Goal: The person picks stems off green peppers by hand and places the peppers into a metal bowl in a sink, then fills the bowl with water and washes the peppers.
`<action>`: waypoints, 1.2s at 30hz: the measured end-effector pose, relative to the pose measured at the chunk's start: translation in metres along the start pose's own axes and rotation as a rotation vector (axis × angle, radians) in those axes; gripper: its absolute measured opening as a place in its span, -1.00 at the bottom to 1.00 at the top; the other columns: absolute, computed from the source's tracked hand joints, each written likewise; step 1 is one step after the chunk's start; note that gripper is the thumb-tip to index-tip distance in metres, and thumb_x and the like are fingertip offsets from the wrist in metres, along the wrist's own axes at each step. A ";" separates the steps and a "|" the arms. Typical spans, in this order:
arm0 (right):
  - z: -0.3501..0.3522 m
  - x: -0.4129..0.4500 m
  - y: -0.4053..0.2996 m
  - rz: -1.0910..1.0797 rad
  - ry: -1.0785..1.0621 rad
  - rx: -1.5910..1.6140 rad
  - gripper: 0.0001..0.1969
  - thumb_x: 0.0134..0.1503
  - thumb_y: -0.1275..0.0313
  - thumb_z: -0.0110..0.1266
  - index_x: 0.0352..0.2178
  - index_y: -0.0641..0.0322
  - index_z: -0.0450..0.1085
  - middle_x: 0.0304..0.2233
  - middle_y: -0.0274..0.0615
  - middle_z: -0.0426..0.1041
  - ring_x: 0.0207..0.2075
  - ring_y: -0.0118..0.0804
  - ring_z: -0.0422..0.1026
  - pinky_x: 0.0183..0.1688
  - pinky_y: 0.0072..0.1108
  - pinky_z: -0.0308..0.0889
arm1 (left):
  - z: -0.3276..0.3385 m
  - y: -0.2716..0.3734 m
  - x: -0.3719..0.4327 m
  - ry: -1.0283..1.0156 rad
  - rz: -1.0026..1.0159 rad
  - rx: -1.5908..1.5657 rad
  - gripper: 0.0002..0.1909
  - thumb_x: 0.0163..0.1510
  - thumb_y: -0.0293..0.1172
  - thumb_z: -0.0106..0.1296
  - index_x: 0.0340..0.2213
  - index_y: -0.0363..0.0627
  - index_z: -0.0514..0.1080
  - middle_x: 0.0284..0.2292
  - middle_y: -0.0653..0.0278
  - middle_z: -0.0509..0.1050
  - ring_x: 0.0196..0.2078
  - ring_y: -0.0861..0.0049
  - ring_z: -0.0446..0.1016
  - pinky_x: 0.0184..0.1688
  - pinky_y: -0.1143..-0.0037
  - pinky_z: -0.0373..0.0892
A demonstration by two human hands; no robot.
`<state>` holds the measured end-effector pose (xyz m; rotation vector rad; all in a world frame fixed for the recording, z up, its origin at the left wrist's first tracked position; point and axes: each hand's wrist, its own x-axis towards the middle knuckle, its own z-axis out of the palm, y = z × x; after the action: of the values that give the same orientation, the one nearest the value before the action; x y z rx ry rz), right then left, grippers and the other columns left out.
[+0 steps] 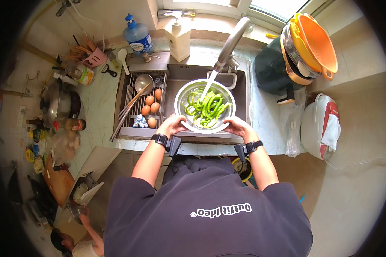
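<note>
A metal bowl (pixel 204 130) of long green peppers (pixel 209 107) is held over the sink (pixel 172 75) by both hands. My left hand (pixel 172 124) grips its near left rim, and my right hand (pixel 239 126) has the near right rim. Water (pixel 209 85) streams from the faucet (pixel 232 40) onto the peppers, and some water stands in the bowl. Just left of the bowl, several brown eggs (pixel 154 107) lie on a metal drying rack (pixel 138 123), along with a ladle (pixel 144 84) and chopsticks (pixel 132 104).
Behind the sink stand a blue pump bottle (pixel 138 37) and a cream soap dispenser (pixel 178 40). Orange and yellow colanders (pixel 320 45) top a dark air fryer (pixel 271 69) at right, near a white-and-red appliance (pixel 318 125). Another person (pixel 83 241) holds a pan (pixel 75 210) at lower left.
</note>
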<state>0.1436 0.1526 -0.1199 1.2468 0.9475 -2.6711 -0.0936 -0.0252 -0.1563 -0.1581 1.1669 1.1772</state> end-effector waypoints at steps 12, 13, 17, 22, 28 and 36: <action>0.073 0.066 -0.053 -0.386 0.113 -0.061 -0.71 0.05 0.53 0.00 -0.16 0.42 0.30 -0.28 -0.07 0.45 -0.28 -0.31 0.47 -0.20 -0.66 0.39 | -0.002 -0.026 -0.019 0.249 0.257 -0.173 -0.62 -0.10 -0.61 -0.13 -0.16 -0.34 0.31 -0.28 0.06 0.44 -0.27 0.26 0.48 -0.29 0.22 0.47; 0.081 0.072 -0.052 -0.404 0.072 -0.003 -0.73 0.02 0.59 -0.05 -0.19 0.44 0.30 -0.29 -0.07 0.44 -0.28 -0.29 0.47 -0.19 -0.65 0.40 | -0.002 -0.026 -0.019 0.248 0.258 -0.172 -0.62 -0.10 -0.61 -0.13 -0.16 -0.34 0.31 -0.28 0.06 0.44 -0.27 0.26 0.48 -0.29 0.22 0.47; 0.083 0.080 -0.042 -0.417 0.085 0.161 -0.71 -0.06 0.73 -0.17 -0.23 0.50 0.30 -0.29 -0.06 0.40 -0.24 -0.22 0.43 -0.18 -0.61 0.39 | -0.002 -0.028 -0.020 0.257 0.264 -0.196 -0.63 -0.08 -0.61 -0.14 -0.15 -0.37 0.30 -0.27 0.04 0.45 -0.25 0.25 0.48 -0.25 0.17 0.43; 0.007 0.080 -0.026 -0.672 0.511 -0.763 -0.54 -0.04 0.45 0.02 -0.04 0.26 0.30 -0.02 -0.03 0.34 -0.05 -0.19 0.36 -0.01 -0.54 0.24 | 0.005 -0.023 -0.025 0.203 0.202 -0.120 -0.60 -0.12 -0.66 -0.16 -0.14 -0.39 0.28 -0.27 0.00 0.44 -0.25 0.21 0.48 -0.27 0.18 0.45; -0.043 0.071 0.021 -0.520 0.493 -0.669 -0.32 0.05 0.24 0.02 0.14 0.24 -0.05 -0.05 0.03 0.28 -0.08 -0.14 0.33 0.00 -0.44 0.22 | 0.020 -0.026 0.021 0.099 0.229 -0.127 -0.67 -0.13 -0.69 -0.15 -0.23 -0.38 0.26 -0.36 0.03 0.41 -0.37 0.24 0.48 -0.38 0.25 0.48; -0.002 -0.034 0.007 -0.246 0.430 -0.278 -0.37 0.18 0.01 -0.23 0.18 0.04 -0.10 -0.03 0.01 0.30 -0.11 -0.21 0.39 -0.09 -0.48 0.32 | 0.024 -0.009 0.018 0.094 0.219 -0.057 -0.72 -0.14 -0.70 -0.14 -0.29 -0.48 0.27 -0.43 0.00 0.41 -0.44 0.24 0.49 -0.45 0.32 0.53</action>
<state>0.1702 0.1410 -0.1003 1.7677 1.5561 -2.3503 -0.0734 -0.0028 -0.1630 -0.1322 1.2573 1.4088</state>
